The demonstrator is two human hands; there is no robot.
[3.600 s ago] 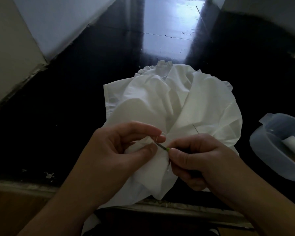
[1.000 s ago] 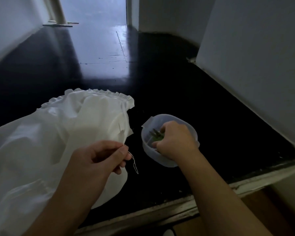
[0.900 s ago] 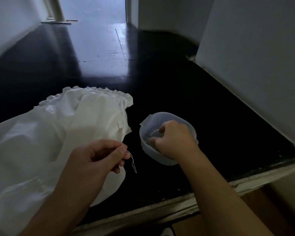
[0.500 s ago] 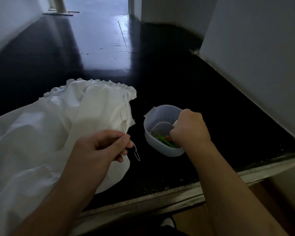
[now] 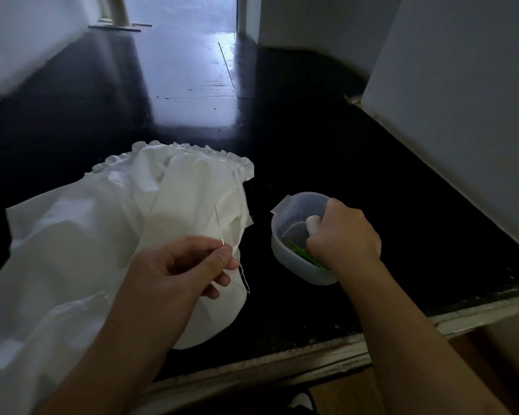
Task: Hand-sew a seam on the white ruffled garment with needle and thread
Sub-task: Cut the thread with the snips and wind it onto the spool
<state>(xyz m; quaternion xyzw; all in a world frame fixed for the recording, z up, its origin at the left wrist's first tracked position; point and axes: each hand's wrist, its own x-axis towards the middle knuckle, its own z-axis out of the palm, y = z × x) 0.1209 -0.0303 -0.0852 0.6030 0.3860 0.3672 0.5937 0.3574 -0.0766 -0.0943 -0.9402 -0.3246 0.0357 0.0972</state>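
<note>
Since the earlier frame the right hand (image 5: 343, 238) has been lifted within the plastic tub (image 5: 285, 259); a white spool (image 5: 312, 223) is now gripped there. Needle (image 5: 219, 224) is pinched in the left hand (image 5: 189, 265), point up, short thread tail (image 5: 244, 277) hanging below. White ruffled garment (image 5: 102, 235) is heaped on the dark surface (image 5: 357, 181), left of the tub. Fabric judged light, limp, prone to slipping: best pinched right beside the seam. Needle is thin, sharp, easily dropped.

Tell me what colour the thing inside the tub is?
Green, seen in the head view, in the clear plastic tub.
</note>
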